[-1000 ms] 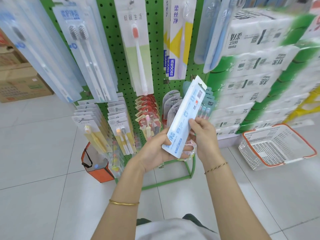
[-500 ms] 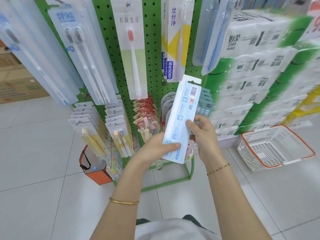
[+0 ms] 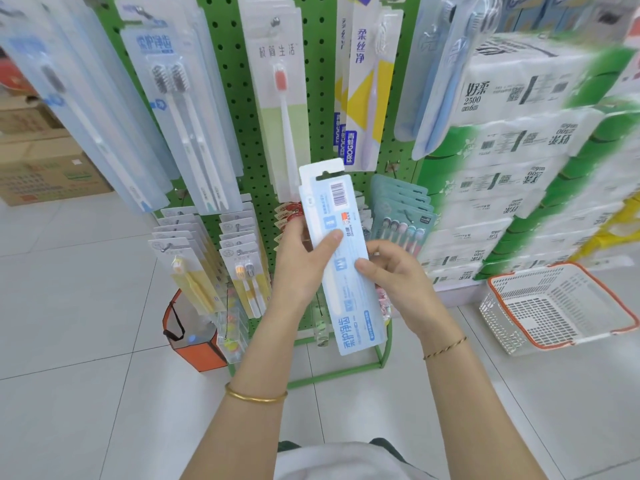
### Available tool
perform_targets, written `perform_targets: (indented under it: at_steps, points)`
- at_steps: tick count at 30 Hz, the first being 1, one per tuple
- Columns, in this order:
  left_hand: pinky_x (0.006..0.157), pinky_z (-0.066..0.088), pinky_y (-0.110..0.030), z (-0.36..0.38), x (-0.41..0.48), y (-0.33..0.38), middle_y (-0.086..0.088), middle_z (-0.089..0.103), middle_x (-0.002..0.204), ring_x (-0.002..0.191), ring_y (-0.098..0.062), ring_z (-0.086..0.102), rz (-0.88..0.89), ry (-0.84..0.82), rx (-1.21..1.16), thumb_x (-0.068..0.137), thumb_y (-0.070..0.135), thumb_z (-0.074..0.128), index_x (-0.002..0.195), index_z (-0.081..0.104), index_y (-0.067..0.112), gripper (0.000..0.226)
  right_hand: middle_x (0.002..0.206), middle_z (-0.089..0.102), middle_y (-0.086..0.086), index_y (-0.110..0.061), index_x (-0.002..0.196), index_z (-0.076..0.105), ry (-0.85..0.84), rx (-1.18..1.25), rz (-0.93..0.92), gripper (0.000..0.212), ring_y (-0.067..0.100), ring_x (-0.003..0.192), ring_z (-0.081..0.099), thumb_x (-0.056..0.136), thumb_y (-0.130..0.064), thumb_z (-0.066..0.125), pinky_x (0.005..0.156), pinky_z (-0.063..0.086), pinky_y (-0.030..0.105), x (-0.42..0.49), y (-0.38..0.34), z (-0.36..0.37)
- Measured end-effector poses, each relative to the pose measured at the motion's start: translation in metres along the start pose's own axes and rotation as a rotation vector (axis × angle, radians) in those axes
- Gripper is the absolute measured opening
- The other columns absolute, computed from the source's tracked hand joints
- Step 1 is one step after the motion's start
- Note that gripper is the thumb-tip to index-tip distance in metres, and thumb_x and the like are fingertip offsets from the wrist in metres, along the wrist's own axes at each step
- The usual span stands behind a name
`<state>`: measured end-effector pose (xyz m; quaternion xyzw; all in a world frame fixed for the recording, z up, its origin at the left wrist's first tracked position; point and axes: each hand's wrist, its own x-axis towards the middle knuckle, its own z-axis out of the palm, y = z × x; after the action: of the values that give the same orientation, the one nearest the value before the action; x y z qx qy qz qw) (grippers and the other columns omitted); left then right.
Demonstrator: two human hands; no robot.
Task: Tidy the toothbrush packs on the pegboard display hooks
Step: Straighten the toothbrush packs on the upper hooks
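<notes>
Hands: left hand [image 3: 300, 263] and right hand [image 3: 398, 271] pinch upright toothbrush pack [image 3: 343, 258].

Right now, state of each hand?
Left hand: holds the long pale-blue plastic toothbrush pack, thumb on its face.
Right hand: pinches the same pack's right edge.

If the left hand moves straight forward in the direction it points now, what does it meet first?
Probably the red packs on the lower hooks, just beyond the left hand, which holds the blue toothbrush pack; depth is unclear.
</notes>
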<state>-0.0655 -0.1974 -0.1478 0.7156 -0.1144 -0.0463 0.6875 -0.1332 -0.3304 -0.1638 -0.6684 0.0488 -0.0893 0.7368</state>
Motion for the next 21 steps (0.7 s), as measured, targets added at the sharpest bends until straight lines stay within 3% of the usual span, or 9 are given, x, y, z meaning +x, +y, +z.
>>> perform_targets:
  at_steps: [5, 10, 13, 16, 18, 21]
  points:
    - [0.084, 0.055, -0.04, -0.009, 0.002, 0.014, 0.001, 0.068, 0.107, 0.097, -0.016, 0.066, 0.046, 0.06, -0.082, 0.086, 0.024, 0.068, 0.101, 0.057, 0.024, 0.019, 0.08, 0.073, -0.003, -0.004, 0.098, 0.06, -0.068, 0.016, -0.01, 0.011, 0.011, 0.074, 0.068, 0.089, 0.0, 0.056, 0.065, 0.053, 0.021, -0.001, -0.003, 0.005]
    - [0.077, 0.055, -0.039, -0.017, 0.0, 0.022, -0.002, 0.067, 0.093, 0.083, -0.017, 0.066, -0.025, 0.14, -0.244, 0.094, 0.022, 0.057, 0.095, 0.057, 0.018, 0.004, 0.075, 0.073, -0.005, -0.009, 0.086, 0.059, -0.122, -0.049, 0.034, 0.011, 0.007, 0.07, 0.067, 0.088, 0.002, 0.058, 0.062, 0.05, 0.018, -0.003, 0.001, 0.011]
    - [0.076, 0.055, -0.037, -0.022, -0.003, 0.023, -0.006, 0.069, 0.094, 0.084, -0.02, 0.066, -0.066, 0.14, -0.274, 0.095, 0.023, 0.056, 0.095, 0.059, 0.017, 0.007, 0.073, 0.072, -0.004, -0.008, 0.081, 0.055, -0.122, -0.025, 0.042, 0.014, 0.007, 0.068, 0.066, 0.086, 0.005, 0.059, 0.061, 0.05, 0.018, -0.006, 0.006, 0.015]
    - [0.09, 0.05, -0.055, -0.028, -0.007, 0.022, -0.018, 0.067, 0.105, 0.096, -0.035, 0.064, -0.09, 0.106, -0.358, 0.095, 0.024, 0.055, 0.101, 0.059, 0.01, 0.015, 0.074, 0.07, -0.002, -0.007, 0.079, 0.056, -0.127, 0.004, 0.049, 0.013, 0.009, 0.07, 0.065, 0.082, 0.001, 0.064, 0.065, 0.051, 0.021, -0.009, 0.013, 0.018]
    - [0.095, 0.046, -0.059, -0.034, -0.008, 0.023, -0.012, 0.068, 0.097, 0.09, -0.03, 0.063, -0.108, 0.092, -0.402, 0.096, 0.023, 0.053, 0.102, 0.059, 0.008, 0.017, 0.079, 0.07, 0.001, -0.009, 0.082, 0.058, -0.138, 0.012, 0.074, 0.017, 0.012, 0.074, 0.064, 0.077, -0.008, 0.074, 0.069, 0.052, 0.024, -0.009, 0.019, 0.022]
    - [0.093, 0.047, -0.053, -0.046, -0.007, 0.025, 0.0, 0.068, 0.082, 0.077, -0.018, 0.062, -0.115, 0.029, -0.473, 0.097, 0.022, 0.05, 0.096, 0.06, 0.013, 0.014, 0.093, 0.071, 0.001, -0.011, 0.096, 0.06, -0.192, 0.016, 0.137, 0.035, 0.012, 0.085, 0.066, 0.069, -0.024, 0.076, 0.072, 0.052, 0.024, -0.005, 0.024, 0.032]
